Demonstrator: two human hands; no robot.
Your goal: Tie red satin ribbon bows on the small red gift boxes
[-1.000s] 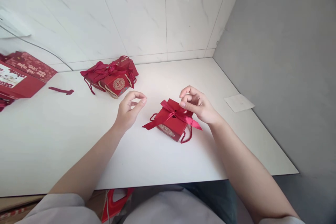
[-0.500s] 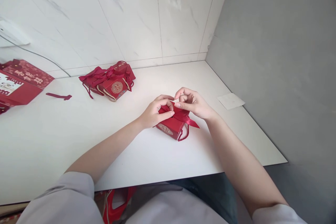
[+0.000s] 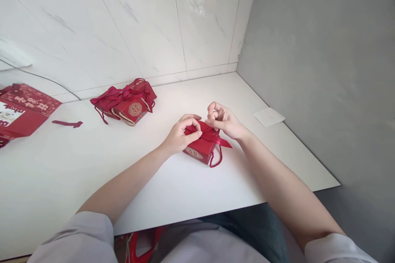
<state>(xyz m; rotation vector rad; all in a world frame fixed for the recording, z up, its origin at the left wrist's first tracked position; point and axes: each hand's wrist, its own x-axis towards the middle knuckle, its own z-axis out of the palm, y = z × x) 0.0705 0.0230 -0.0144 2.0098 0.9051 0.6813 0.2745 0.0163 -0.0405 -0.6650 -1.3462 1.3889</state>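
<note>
A small red gift box (image 3: 197,150) with a gold round emblem on its side rests on the white table in front of me. A shiny red ribbon (image 3: 222,142) is tied across its top, one tail pointing right. My left hand (image 3: 184,134) lies over the box's left side, thumb and forefinger pinched on the ribbon near the knot. At the top right of the box, my right hand (image 3: 226,122) has its fingers curled and thumb pressed in; what they pinch is too small to make out. A twisted red cord handle (image 3: 220,158) hangs from the box's right end.
Several red boxes with ribbons and cord handles (image 3: 134,104) stand together by the tiled wall. A dark red strip (image 3: 67,123) lies left of them, beside an opened red printed carton (image 3: 33,109). White paper (image 3: 269,117) lies near the grey partition (image 3: 324,70) on the right.
My right hand has drawn slightly up and away from my left, widening the gap between them. The view has shifted a little; the box keeps its place on the table.
</note>
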